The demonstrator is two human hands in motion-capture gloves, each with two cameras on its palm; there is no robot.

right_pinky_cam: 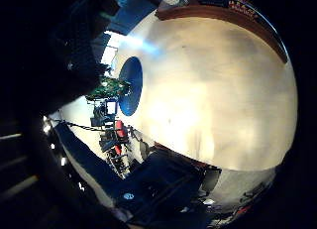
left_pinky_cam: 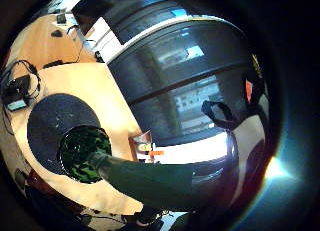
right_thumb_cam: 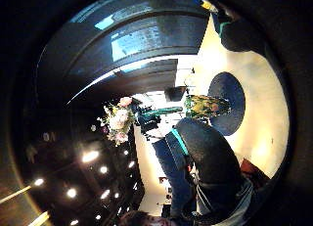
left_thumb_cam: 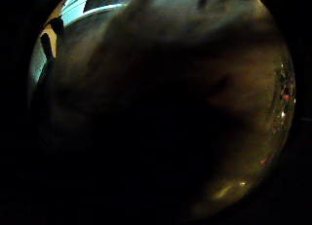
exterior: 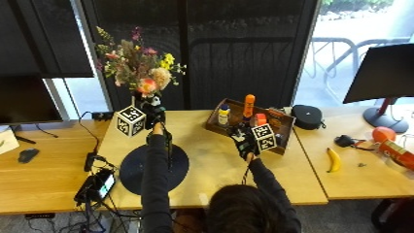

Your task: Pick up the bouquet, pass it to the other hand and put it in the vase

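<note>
Progress: as the bouquet [exterior: 137, 65] is already up off the counter [exterior: 213, 160] and in my left hand [exterior: 154, 112], I judge the pick-up and the hand-over done; only the drop into the vase is left.
Right hand [exterior: 244, 141]: nearest me, hovering over the counter, fingers relaxed, holding nothing.
Mat [exterior: 154, 167]: dark, round, lying under my left forearm.
Vase [right_thumb_cam: 206, 106]: green patterned glass, standing on the mat, below the stems.
Left hand: curled round the stems, blooms high against the dark window.
</note>
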